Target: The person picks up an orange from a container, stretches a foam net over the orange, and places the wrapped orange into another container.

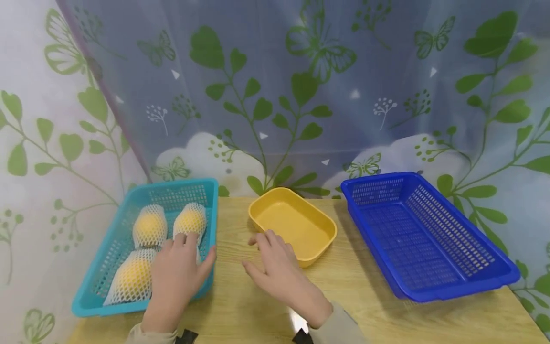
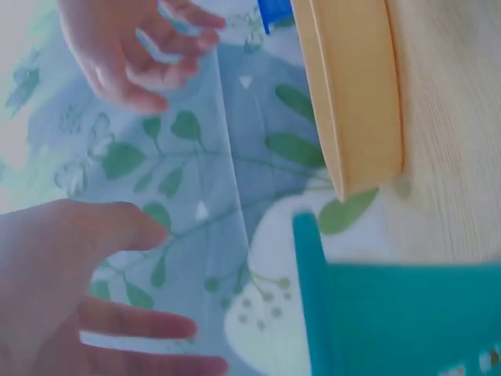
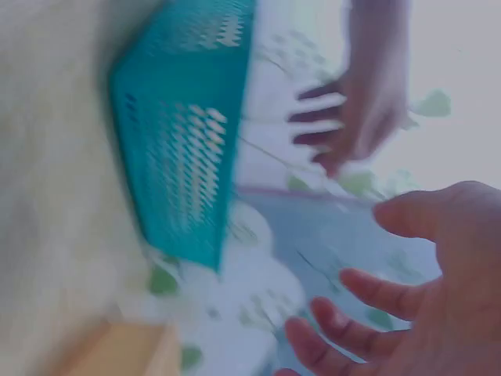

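My left hand [image 1: 178, 265] is over the right side of a teal basket [image 1: 129, 188], its thumb spread and nothing in its grasp. Inside the basket lie yellow fruits [image 1: 149, 229] wrapped in white foam nets; the hand hides part of them. My right hand [image 1: 279, 270] hovers by the near left side of a yellow tray [image 1: 296, 229], fingers loosely bent and holding nothing. In the left wrist view, the left hand's thumb and fingers [image 2: 149, 323] are apart, above the teal basket's rim. The right wrist view shows the right hand [image 3: 438, 290] with spread, relaxed fingers.
On the right of the wooden table [image 1: 232, 306] stands a blue perforated basket [image 1: 429, 239] with nothing in it. The yellow tray sits between the two baskets. A patterned curtain [image 1: 266, 95] hangs behind the table, and another patterned sheet [image 1: 47, 167] is at the left.
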Motion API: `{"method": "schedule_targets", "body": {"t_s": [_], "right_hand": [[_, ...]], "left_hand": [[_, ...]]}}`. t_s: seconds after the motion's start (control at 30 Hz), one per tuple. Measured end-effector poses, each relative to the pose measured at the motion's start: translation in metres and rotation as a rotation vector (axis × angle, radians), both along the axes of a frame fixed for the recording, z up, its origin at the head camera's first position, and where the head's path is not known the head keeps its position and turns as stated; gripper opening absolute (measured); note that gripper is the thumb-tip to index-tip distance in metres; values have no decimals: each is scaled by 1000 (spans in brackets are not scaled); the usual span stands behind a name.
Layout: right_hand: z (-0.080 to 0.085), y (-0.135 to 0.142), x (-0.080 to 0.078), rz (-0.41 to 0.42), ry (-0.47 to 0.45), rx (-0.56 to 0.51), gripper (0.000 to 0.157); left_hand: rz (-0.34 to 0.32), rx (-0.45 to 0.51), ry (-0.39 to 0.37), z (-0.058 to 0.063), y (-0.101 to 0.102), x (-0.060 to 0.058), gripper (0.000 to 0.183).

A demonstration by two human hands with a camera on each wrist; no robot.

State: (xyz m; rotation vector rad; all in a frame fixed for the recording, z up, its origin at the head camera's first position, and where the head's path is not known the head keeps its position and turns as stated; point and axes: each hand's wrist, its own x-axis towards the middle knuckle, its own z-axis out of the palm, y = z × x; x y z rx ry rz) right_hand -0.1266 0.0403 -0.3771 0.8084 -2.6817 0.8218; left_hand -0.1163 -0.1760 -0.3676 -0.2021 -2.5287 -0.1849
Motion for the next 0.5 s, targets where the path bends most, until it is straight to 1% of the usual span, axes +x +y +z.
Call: {"method": "schedule_targets", "body": {"t_s": [0.03, 0.07, 0.1, 0.13, 0.33, 0.43, 0.5], "right_hand": [[3, 11, 2, -11, 1, -17, 34], [6, 22, 5, -22, 4, -31, 34], [8, 32, 7, -36, 14, -42, 34], [9, 42, 8, -54, 23, -56, 33], [12, 98, 21, -181, 140, -128, 30], [12, 119, 28, -234, 219, -147, 30], [10, 131, 32, -252, 286, -166, 29]], "left_hand": [[-28, -11, 61, 0, 3, 0, 43], [-51, -18, 103, 1, 6, 0, 42], [-73, -22, 133, 1, 8, 1, 42], [-92, -26, 147, 1, 11, 1, 42], [-203, -54, 169, -3, 24, 4, 44], [-224, -55, 185, -8, 29, 4, 45], [-227, -56, 189, -11, 33, 5, 47]]}}
